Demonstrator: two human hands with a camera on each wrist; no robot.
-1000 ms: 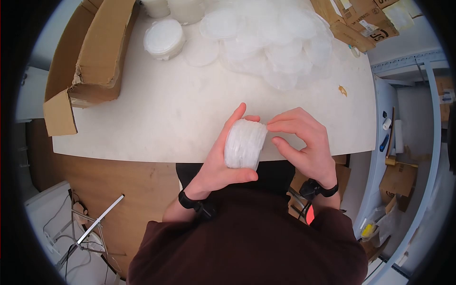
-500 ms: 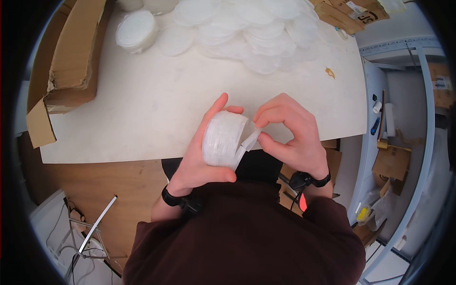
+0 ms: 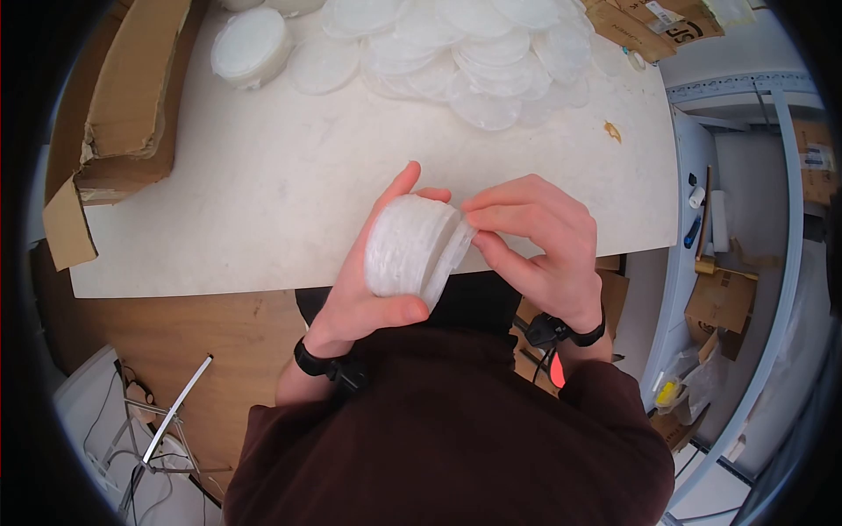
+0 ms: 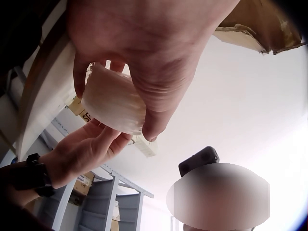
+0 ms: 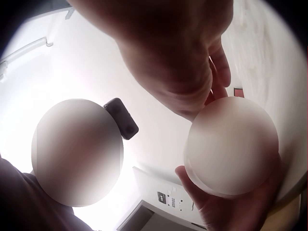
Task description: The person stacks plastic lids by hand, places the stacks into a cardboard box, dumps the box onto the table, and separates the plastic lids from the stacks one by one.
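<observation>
A stack of whitish translucent discs (image 3: 405,245) lies on its side in the left hand (image 3: 351,302), whose fingers and thumb curl round it above the table's near edge. The right hand (image 3: 548,245) pinches the rim of the end disc (image 3: 458,250) between thumb and fingers; a narrow gap parts this disc from the rest at the top. In the left wrist view the stack (image 4: 113,100) sits under the left hand, the right hand (image 4: 79,154) touching its far end. The right wrist view shows the round face of the end disc (image 5: 232,147).
Many loose translucent discs (image 3: 491,61) spread over the back of the white table (image 3: 263,193). A further stack (image 3: 252,46) stands at back left, beside a long cardboard box (image 3: 136,88). More cardboard (image 3: 645,26) is at back right; shelving (image 3: 789,263) stands to the right.
The right thumb and fingers have closed on the end of the stack, and the end disc has come partly away from it. Both hands have shifted left in the head view.
</observation>
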